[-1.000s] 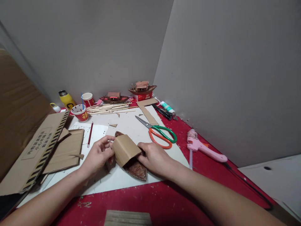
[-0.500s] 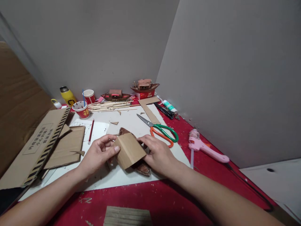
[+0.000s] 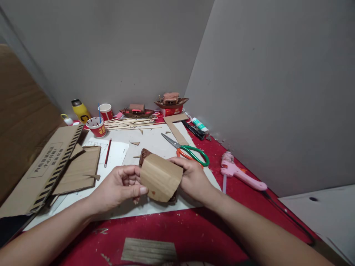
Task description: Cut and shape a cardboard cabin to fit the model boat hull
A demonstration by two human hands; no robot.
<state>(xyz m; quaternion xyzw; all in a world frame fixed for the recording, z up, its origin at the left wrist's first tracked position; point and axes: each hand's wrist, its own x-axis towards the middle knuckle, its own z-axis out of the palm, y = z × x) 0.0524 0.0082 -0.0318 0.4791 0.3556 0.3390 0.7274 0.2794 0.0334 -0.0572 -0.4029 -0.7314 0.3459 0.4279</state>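
Observation:
A curved piece of brown cardboard (image 3: 161, 177) is held between my two hands, arched over a dark brown model boat hull (image 3: 144, 154). Only the hull's two ends show past the cardboard, so whether they touch is hidden. My left hand (image 3: 122, 188) pinches the cardboard's left edge, thumb in front. At the right edge my right hand (image 3: 194, 181) is closed round the cardboard, its fingertips mostly hidden behind it. Just beyond the right hand lie scissors (image 3: 191, 150) with one green and one orange handle, blades apart.
White paper (image 3: 149, 138) covers part of the red table (image 3: 111, 240). A pink glue gun (image 3: 241, 173) lies right; cut cardboard (image 3: 79, 170) and a pencil (image 3: 108, 152) lie left. Behind are thin sticks (image 3: 127, 122), paper cups (image 3: 96, 127), a yellow bottle (image 3: 80, 111) and two model boats (image 3: 171, 99).
The cardboard has turned and shifted slightly right, showing more of its outer curved face and covering more of the hull. Both hands have moved with it.

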